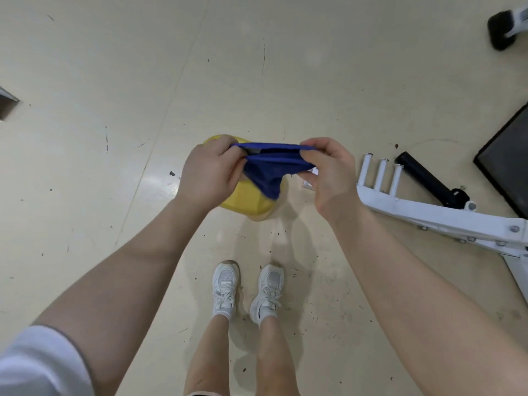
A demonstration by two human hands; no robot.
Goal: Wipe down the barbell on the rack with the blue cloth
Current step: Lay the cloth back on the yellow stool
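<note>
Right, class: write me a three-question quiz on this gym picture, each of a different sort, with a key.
1. True or false: both hands grip the blue cloth.
2. What lies on the floor beneath the cloth? A) yellow object B) red bucket C) green mat
3. Fill in: the white rack frame lies to the person's ____.

Key: 1 true: left hand and right hand both pinch it. 2 A, the yellow object. 3 right.

1. Bright, even overhead light fell on the floor (85,81), with a glare patch beside the left hand (210,171).
2. Soft shadows pooled around the shoes (247,290).
3. Wide-angle distortion bent the edges; the corners blurred.
</note>
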